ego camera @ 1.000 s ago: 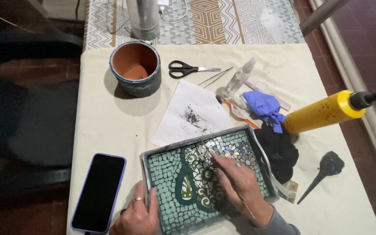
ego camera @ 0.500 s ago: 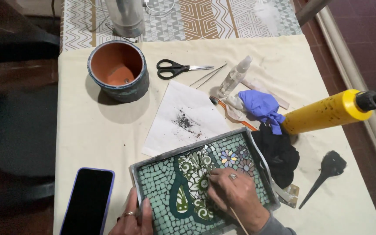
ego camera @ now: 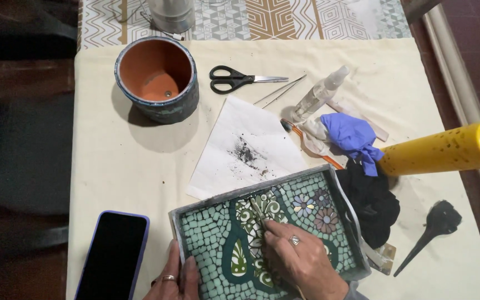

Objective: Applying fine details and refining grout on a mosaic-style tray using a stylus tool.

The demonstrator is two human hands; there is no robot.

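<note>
- While the mosaic tray lies at 6 o'clock on the cream tablecloth, its long axis runs from 8 o'clock up to 2 o'clock, the near end toward the person.
- Right hand: rests on the tray's tiled face, ringed, fingers closed in a pinch around a thin pale tool. The tool's tip points to 11 o'clock and touches the patterned band at the tray's middle. This hand is the nearer one to the working spot.
- Left hand: at 7 o'clock of the tray, fingers curled over the tray's near-left rim, bracing it; only partly in view, holding nothing else.
- Phone, dark screen, purple case: just beside the left hand, at 9 o'clock of the tray.
- White paper sheet with dark crumbs: at 12 o'clock of the tray, its lower edge touching or tucked under the rim; which one cannot be told.
- Terracotta pot, empty: at 11 o'clock, well apart.
- Black-handled scissors and thin metal tweezers: at 12 o'clock, beyond the paper.
- Clear spray bottle, blue glove, yellow tube: at 1 to 2 o'clock.
- Black cloth: touching the tray's right end.
- Small black funnel: at 3 o'clock, apart.
</note>
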